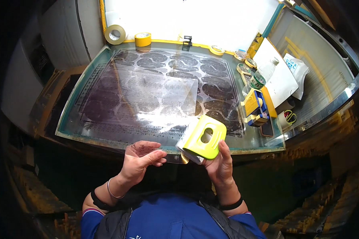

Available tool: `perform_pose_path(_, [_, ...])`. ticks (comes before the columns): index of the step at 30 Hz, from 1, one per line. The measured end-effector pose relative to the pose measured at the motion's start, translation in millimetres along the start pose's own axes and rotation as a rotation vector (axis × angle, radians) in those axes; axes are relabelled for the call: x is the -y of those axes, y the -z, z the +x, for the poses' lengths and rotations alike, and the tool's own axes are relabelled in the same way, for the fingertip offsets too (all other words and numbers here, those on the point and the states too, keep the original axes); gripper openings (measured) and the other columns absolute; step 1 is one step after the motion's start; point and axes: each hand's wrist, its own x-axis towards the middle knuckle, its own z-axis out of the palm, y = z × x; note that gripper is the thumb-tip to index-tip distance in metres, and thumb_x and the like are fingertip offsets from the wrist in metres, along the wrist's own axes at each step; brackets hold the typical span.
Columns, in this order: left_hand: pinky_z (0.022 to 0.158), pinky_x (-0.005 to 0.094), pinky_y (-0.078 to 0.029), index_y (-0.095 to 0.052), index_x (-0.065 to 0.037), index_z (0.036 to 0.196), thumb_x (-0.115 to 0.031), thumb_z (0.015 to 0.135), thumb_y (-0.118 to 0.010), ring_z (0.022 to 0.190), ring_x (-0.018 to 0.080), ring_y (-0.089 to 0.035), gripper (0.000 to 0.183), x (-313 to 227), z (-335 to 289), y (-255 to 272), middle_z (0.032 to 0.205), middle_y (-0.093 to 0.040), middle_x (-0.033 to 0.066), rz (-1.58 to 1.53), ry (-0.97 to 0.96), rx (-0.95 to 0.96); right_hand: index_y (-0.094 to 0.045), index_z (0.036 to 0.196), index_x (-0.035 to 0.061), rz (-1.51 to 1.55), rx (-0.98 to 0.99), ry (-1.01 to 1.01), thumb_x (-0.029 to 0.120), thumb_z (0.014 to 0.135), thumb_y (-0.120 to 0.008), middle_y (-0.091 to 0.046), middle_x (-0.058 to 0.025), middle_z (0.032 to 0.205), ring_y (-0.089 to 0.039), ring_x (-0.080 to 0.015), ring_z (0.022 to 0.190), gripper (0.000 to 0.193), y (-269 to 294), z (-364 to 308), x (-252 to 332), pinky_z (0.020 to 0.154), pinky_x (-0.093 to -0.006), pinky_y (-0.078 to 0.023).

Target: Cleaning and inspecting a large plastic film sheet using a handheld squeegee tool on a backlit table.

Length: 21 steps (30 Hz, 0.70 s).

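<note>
A lime-green hole punch is gripped in my right hand, tilted over the table's front edge. My fingers wrap under it and my thumb lies along its right side. A thin clear film runs from the punch toward my left hand. The film's edge seems to sit in the punch's mouth, but glare hides just how. Thumb and fingers of my left hand pinch the film, with dark printed marks showing through it. Beyond both hands lies the glass-topped table, with dark rounded patterns on it.
Tape rolls line the far edge beside a bright white panel. At the right stand a clear bottle, a blue-and-yellow tape dispenser, a phone and green-handled scissors. A white plastic bag hangs farther right.
</note>
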Motion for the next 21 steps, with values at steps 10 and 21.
perform_pose_path(10, [0.057, 0.0242, -0.053, -0.057, -0.002, 0.095, 0.001, 0.078, -0.059, 0.068, 0.0193, -0.064, 0.017, 3, 0, 0, 0.081, -0.064, 0.0163, 0.012, -0.01, 0.001, -0.04, 0.114, -0.0031, 0.043, -0.001, -0.048, 0.026, 0.084, -0.051, -0.054, -0.0135, 0.107, -0.058, -0.0217, 0.092, 0.043, 8, 2, -2, 0.078, -0.0351, -0.05])
perform_pose_path(21, [0.057, 0.0266, -0.053, -0.056, 0.003, 0.092, 0.001, 0.076, -0.062, 0.067, 0.0225, -0.064, 0.018, 8, -14, 9, 0.079, -0.063, 0.0188, -0.001, 0.035, 0.025, -0.039, 0.114, -0.0047, -0.024, 0.032, 0.041, 0.021, 0.08, -0.055, -0.054, -0.0137, 0.105, -0.056, -0.019, 0.093, 0.046, 7, -4, 0, 0.082, -0.0308, -0.046])
